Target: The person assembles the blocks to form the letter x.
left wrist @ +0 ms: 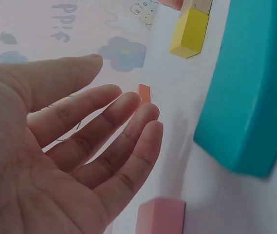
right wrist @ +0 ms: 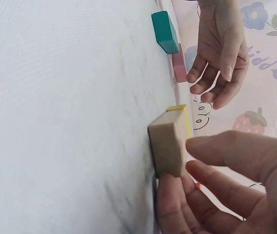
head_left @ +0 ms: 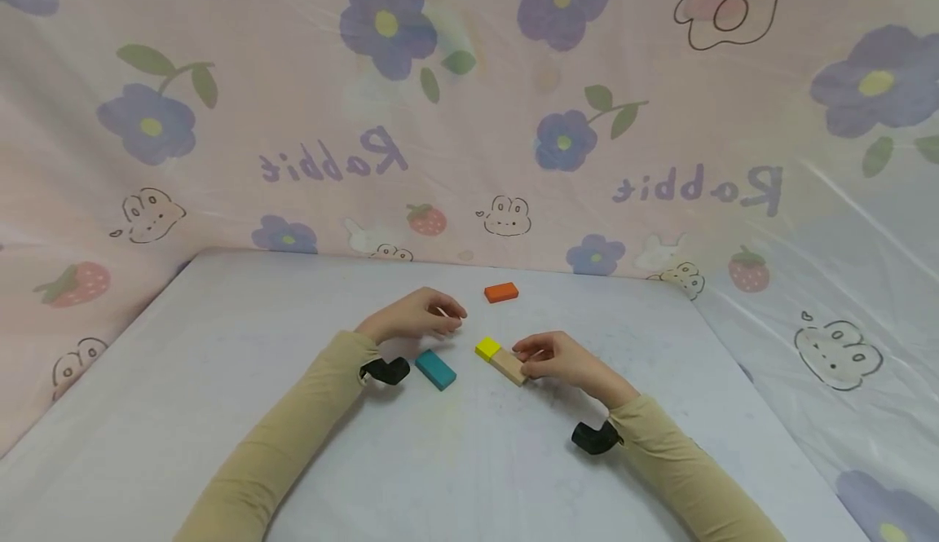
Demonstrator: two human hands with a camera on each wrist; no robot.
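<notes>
My right hand pinches the near end of a plain wooden block between thumb and fingers. The block lies on the white table, its far end against a small yellow block. My left hand hovers to the left with fingers loosely extended, holding nothing. Just below that hand lies a teal block, apart from the others. A pink block shows near the left fingers in the left wrist view; in the head view it is hidden. Farther back sits an orange block.
Along the back and sides of the white table hangs a pale pink curtain printed with flowers, rabbits and strawberries. A black wrist camera is on the left wrist, and another black camera on the right.
</notes>
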